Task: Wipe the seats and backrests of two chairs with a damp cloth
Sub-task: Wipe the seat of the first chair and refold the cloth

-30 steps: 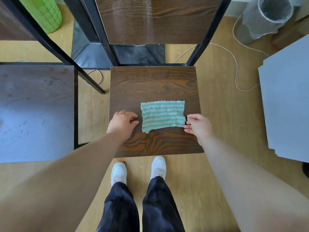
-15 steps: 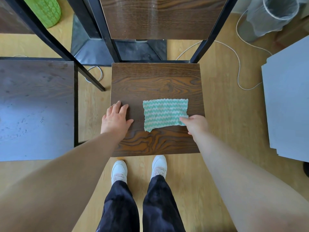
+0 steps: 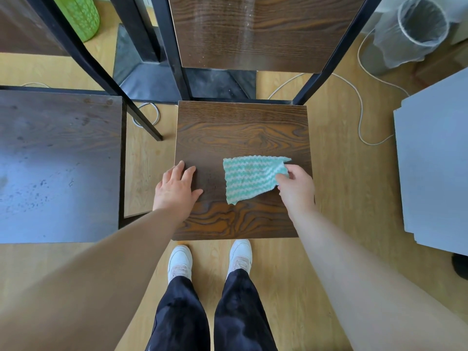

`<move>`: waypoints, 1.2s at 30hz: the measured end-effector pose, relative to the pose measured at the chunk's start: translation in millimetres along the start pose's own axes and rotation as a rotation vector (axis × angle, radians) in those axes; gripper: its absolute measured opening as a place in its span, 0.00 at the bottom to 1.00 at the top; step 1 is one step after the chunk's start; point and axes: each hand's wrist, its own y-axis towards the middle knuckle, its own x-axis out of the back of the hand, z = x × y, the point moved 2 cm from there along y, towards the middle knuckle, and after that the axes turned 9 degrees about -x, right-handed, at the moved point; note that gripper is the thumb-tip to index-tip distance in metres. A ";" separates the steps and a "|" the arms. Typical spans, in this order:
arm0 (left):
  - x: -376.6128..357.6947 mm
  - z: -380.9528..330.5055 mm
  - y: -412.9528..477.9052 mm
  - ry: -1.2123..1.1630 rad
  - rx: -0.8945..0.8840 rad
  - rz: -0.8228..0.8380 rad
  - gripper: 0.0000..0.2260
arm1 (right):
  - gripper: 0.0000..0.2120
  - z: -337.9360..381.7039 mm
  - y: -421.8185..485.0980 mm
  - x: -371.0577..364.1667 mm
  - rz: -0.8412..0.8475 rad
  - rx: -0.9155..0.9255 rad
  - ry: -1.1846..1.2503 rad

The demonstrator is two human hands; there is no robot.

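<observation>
Two chairs: the middle chair (image 3: 243, 127) stands straight ahead of the person; the second chair (image 3: 58, 160) stands just left of it, with a strip of floor between them.
Middle chair seat: dark wood grain, bare apart from the cloth and the two hands.
Middle chair backrest (image 3: 255, 31): rises at the far edge of the seat, same dark wood, with pale streaks on it.
Cloth (image 3: 250, 177): green and white zigzag stripes, lying on the right half of the middle chair's seat; its right edge is lifted and folded over.
Right hand (image 3: 297, 188): fingers and thumb pinched together on the cloth's right edge, near the seat's right side.
Left hand (image 3: 176, 190): fingers spread apart, palm flat on the seat's left edge, holding nothing, clear of the cloth.
Second chair seat: dull, with dark specks.
Bin (image 3: 415, 31): far right of the middle chair's backrest, lined with a clear bag.
Writing: no readable brand or label on anything.
</observation>
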 end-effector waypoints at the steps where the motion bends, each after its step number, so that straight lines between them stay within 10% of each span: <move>1: 0.4 0.6 -0.2 0.000 0.001 0.001 0.29 | 0.19 3.4 -4.2 -3.4 0.016 0.040 -0.010; 11: 0.5 4.1 1.6 0.008 -0.025 0.013 0.29 | 0.18 -2.9 -47.9 -74.7 0.169 0.482 -0.364; 21: 5.4 8.2 5.9 0.036 -0.041 0.007 0.30 | 0.21 -16.6 -51.2 -80.2 0.193 0.482 -0.458; 28: 6.6 12.0 4.5 0.032 -0.042 0.001 0.30 | 0.11 -2.4 -35.0 -50.1 -0.112 0.342 -0.233; 36: 1.9 11.5 2.0 0.038 -0.040 0.015 0.31 | 0.29 0.3 -33.3 -91.0 0.022 0.538 -0.847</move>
